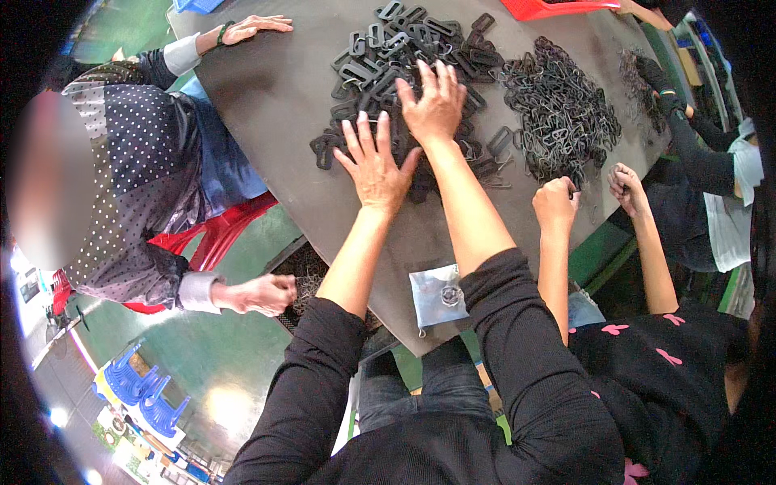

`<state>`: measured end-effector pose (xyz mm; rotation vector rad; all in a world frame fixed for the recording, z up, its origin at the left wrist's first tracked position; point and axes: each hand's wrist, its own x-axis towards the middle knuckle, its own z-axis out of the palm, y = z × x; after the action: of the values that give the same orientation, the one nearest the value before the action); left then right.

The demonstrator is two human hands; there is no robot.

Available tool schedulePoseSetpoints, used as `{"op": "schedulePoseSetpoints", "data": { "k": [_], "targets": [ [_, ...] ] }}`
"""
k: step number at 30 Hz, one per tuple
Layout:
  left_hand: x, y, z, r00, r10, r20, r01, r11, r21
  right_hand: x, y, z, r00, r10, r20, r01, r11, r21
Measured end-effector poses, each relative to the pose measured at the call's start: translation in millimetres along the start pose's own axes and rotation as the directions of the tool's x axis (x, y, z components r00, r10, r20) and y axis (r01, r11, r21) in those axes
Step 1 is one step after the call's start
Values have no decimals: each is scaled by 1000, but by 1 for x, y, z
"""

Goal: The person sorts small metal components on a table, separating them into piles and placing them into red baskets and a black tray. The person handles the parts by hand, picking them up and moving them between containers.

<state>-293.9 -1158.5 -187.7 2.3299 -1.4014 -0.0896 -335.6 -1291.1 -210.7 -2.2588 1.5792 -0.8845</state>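
Loops (375, 74), black, lie heaped under and beyond left hand (380, 176) and right hand (435, 111), both spread open, seemingly gripping nothing; small dark pieces (560, 113) lie rightward.

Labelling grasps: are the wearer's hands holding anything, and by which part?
No hold visible: left hand and right hand are spread, backs up, fingers over the pile of black loops. Undersides are hidden.

Your flat grey tabletop (275, 105) carries a heap of black oblong ring buckles (396, 61) at upper centre, a heap of dark metal wire links (562, 109) upper right, and a translucent pale-blue pouch (428, 303) below centre.
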Motion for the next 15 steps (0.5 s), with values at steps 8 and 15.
{"op": "schedulePoseSetpoints", "data": {
  "k": [8, 15],
  "targets": [
    [-7, -12, 7, 997, -29, -68, 31, 999, 29, 21, -16, 6, 998, -59, 11, 54, 957, 286],
    [-11, -3, 7, 997, -8, -76, 12, 999, 45, 58, 51, 0, 992, 73, -102, -92, 977, -194]
  ]
}}
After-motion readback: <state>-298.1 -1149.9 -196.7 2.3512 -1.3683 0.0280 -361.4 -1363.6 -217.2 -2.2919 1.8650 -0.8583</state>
